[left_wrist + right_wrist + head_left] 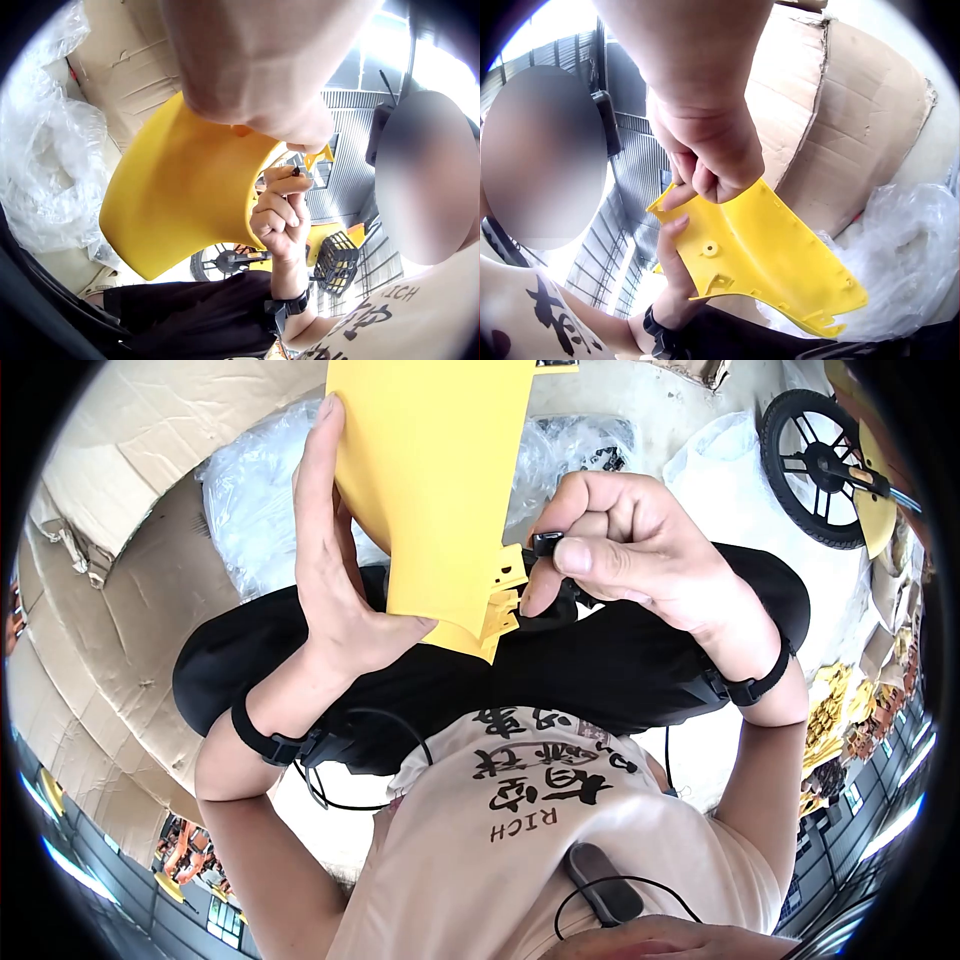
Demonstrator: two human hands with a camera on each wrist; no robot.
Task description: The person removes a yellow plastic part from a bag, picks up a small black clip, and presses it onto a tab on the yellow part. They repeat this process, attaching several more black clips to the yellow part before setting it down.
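A large curved yellow plastic panel (pixel 430 470) stands raised above the lap, its smooth side (pixel 172 187) towards the left wrist camera. The left hand (pixel 340 580) grips it by its edges, thumb near the lower end and fingers along the far side. Beside the panel's notched edge, the right hand (pixel 640 550) pinches a small black piece (pixel 547 543) between thumb and curled index finger. In the right wrist view the panel's inner face (pixel 765 247) shows a round boss (pixel 709 248) and clips, with the right hand (pixel 705 150) over its upper end.
Clear plastic wrap (pixel 255 500) lies on the floor beyond the knees. Flattened cardboard (pixel 130 630) covers the left side. A black spoked wheel (pixel 815 468) stands at the upper right, and yellow parts (pixel 835 710) are heaped at the right.
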